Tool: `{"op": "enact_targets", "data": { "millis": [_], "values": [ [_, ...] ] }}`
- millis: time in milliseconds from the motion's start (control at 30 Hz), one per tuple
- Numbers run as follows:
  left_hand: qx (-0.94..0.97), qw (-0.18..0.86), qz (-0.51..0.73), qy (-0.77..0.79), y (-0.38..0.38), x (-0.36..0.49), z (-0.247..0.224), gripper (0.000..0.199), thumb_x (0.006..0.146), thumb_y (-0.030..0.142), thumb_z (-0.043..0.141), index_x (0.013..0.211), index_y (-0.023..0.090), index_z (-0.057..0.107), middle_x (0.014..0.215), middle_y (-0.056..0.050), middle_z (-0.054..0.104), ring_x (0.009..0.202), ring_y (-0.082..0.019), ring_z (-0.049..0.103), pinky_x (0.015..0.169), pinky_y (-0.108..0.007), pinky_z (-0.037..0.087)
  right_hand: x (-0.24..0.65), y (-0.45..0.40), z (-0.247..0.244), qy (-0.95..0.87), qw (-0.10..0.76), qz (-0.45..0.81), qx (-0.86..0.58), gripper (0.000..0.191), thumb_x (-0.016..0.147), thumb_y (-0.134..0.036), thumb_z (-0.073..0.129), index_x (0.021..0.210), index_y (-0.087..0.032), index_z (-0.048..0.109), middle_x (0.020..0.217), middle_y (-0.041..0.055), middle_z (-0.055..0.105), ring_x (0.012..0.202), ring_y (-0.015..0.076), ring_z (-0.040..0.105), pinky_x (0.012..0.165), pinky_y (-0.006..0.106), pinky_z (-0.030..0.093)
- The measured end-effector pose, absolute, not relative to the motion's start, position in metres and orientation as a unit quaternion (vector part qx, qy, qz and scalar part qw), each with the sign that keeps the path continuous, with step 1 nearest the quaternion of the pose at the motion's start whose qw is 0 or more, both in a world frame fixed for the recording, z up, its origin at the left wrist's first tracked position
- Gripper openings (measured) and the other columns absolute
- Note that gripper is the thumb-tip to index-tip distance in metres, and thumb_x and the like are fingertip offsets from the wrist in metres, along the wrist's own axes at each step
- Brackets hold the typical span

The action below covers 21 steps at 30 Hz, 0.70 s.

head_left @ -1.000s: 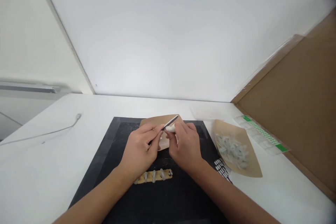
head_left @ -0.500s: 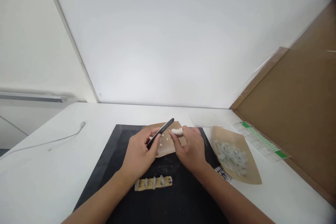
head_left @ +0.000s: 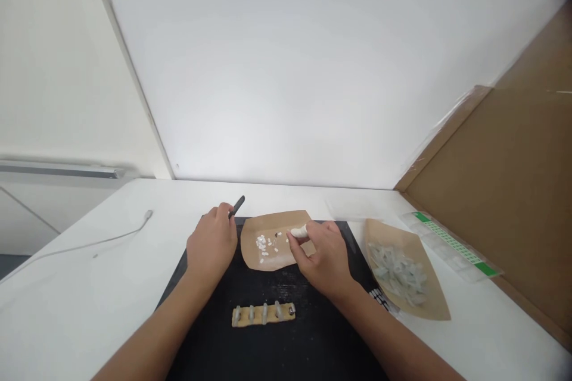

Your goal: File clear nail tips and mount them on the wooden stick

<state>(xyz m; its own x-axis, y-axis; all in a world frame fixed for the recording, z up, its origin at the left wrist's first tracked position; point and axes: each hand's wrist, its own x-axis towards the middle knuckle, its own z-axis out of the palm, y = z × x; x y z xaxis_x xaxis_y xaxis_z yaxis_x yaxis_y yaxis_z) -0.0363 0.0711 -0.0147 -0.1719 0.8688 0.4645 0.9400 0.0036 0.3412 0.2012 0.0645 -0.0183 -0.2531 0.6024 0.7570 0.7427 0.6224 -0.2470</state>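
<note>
My left hand (head_left: pixel 212 244) is raised over the left far part of the black mat (head_left: pixel 250 357), its fingers closed round a slim dark stick with a rounded end (head_left: pixel 238 205). Most of that stick is hidden by the hand. Between thumb and forefinger, my right hand (head_left: pixel 325 256) has a small white piece (head_left: pixel 298 231); whether it is held or worn on the fingertip I cannot tell. Beneath it lies brown paper (head_left: pixel 250 229) with small white flakes (head_left: pixel 261 243). Nearer me is a tan strip (head_left: pixel 258 317) with several translucent pieces across it.
To the right, another brown paper (head_left: pixel 435 297) bears a heap of translucent nail-tip-like pieces (head_left: pixel 400 274). Behind it lies a clear case with a green label (head_left: pixel 456 244). A cable (head_left: pixel 116 233) runs over the white table at left; a brown panel (head_left: pixel 504 184) stands at right.
My left hand has moved left with the dark stick, away from my right hand, uncovering the white flakes on the paper. My right hand has hardly moved. The view has shifted slightly.
</note>
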Motion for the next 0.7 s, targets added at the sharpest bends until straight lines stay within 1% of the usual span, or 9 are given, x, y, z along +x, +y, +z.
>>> {"op": "enact_targets", "data": {
  "millis": [67,133,233,333,500,700],
  "values": [
    [-0.653,0.087,-0.296,-0.692,0.072,-0.036,-0.018,0.017,0.099,0.022,0.051,0.101,0.017,0.067,0.101,-0.015,0.069,0.097,-0.035,0.062,0.066,-0.037,0.043,0.201,0.065,-0.019,-0.791,0.433,-0.080,-0.424,0.033,0.096,-0.027,0.066,0.073,-0.022,0.044,0.065,-0.0045,0.064,0.060,0.0133,0.054,0.072,0.033,0.033],
    [-0.668,0.106,-0.305,-0.671,0.072,-0.034,-0.019,0.022,0.101,0.023,0.049,0.095,0.015,0.069,0.102,-0.017,0.067,0.099,-0.036,0.060,0.073,-0.041,0.045,0.202,0.065,-0.020,-0.793,0.429,-0.082,-0.424,0.033,0.098,-0.028,0.065,0.073,-0.022,0.044,0.065,-0.0041,0.064,0.059,0.0135,0.054,0.072,0.033,0.033],
    [-0.709,0.105,-0.327,-0.616,0.069,-0.028,-0.017,0.028,0.106,0.026,0.046,0.096,0.016,0.070,0.096,-0.013,0.067,0.093,-0.031,0.060,0.080,-0.043,0.045,0.202,0.066,-0.021,-0.791,0.419,-0.090,-0.436,0.035,0.101,-0.033,0.063,0.074,-0.022,0.045,0.065,-0.0029,0.062,0.061,0.0151,0.054,0.072,0.033,0.033],
    [-0.763,0.077,-0.344,-0.542,0.065,-0.020,-0.016,0.026,0.108,0.027,0.046,0.100,0.018,0.069,0.097,-0.009,0.070,0.093,-0.026,0.061,0.085,-0.041,0.046,0.202,0.066,-0.022,-0.793,0.408,-0.101,-0.440,0.036,0.103,-0.038,0.061,0.075,-0.023,0.045,0.065,-0.0019,0.061,0.062,0.0168,0.053,0.072,0.033,0.033],
    [-0.834,0.007,-0.340,-0.435,0.063,-0.011,-0.015,0.025,0.109,0.027,0.045,0.105,0.019,0.069,0.100,-0.007,0.072,0.096,-0.023,0.062,0.089,-0.040,0.046,0.202,0.065,-0.023,-0.806,0.397,-0.112,-0.424,0.036,0.103,-0.040,0.061,0.075,-0.023,0.046,0.065,-0.0018,0.061,0.060,0.0171,0.049,0.073,0.033,0.033],
    [-0.863,-0.069,-0.332,-0.375,0.055,-0.008,-0.008,0.028,0.110,0.021,0.038,0.104,0.018,0.066,0.092,-0.005,0.067,0.090,-0.021,0.058,0.088,-0.037,0.047,0.204,0.065,-0.023,-0.810,0.389,-0.108,-0.425,0.036,0.104,-0.044,0.058,0.076,-0.022,0.049,0.065,-0.0002,0.061,0.060,0.0173,0.048,0.072,0.033,0.033]
  ]
}}
